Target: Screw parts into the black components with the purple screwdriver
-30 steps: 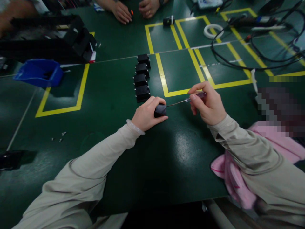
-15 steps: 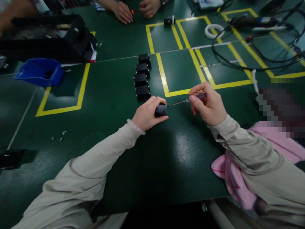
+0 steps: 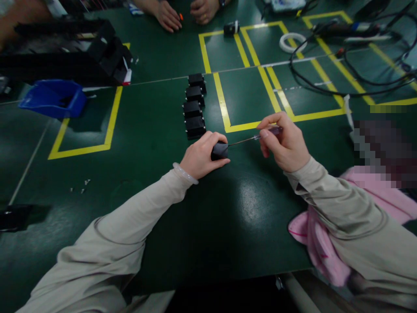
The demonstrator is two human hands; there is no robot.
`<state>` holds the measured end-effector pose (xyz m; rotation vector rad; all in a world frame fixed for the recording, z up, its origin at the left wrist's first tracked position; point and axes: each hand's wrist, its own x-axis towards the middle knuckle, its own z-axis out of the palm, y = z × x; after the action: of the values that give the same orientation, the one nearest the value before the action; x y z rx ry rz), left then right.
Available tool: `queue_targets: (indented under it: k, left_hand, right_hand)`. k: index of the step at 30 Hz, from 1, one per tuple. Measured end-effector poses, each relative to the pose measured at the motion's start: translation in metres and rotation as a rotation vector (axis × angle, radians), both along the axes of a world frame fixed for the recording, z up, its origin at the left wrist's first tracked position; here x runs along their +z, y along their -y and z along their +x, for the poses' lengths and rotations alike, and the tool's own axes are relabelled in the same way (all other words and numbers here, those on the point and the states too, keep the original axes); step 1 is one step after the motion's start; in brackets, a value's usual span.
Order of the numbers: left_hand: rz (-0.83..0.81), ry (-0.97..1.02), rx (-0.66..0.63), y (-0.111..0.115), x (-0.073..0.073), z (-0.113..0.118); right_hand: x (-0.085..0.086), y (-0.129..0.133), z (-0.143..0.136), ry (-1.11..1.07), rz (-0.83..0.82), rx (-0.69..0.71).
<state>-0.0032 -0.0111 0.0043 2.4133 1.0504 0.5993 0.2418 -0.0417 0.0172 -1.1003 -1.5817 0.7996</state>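
My left hand [image 3: 206, 155] is closed around a small black block [image 3: 220, 150] on the green table, thumb on the near side and fingers over the far side. In my right hand [image 3: 285, 141] is a screwdriver [image 3: 246, 140] with a clear purplish handle, pinched between thumb and fingers. Its thin shaft points left, and the tip meets the right face of the block; the exact contact point is too small to see. Just beyond my left hand stands a row of several similar black blocks [image 3: 195, 124] with small shiny screws at their sides.
Several loose screws [image 3: 85, 184] lie at left. A blue bin [image 3: 54, 98] sits before a long black rack [image 3: 104, 48]. Across the table rest another person's hands [image 3: 168, 16]. A tape roll [image 3: 293, 42], cables [image 3: 312, 89] and a pink cloth [image 3: 325, 243] are at right.
Both hands keep the same hold and place, with the screwdriver still against the block. The whole view has shifted very slightly.
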Motion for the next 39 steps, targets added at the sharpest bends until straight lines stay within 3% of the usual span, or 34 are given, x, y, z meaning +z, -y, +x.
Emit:
queue_targets:
  k: [39]
  left_hand:
    - [0.008, 0.007, 0.001, 0.0, -0.0006, -0.0003]
  right_hand:
    - [0.0006, -0.0014, 0.0029, 0.027, 0.003, 0.03]
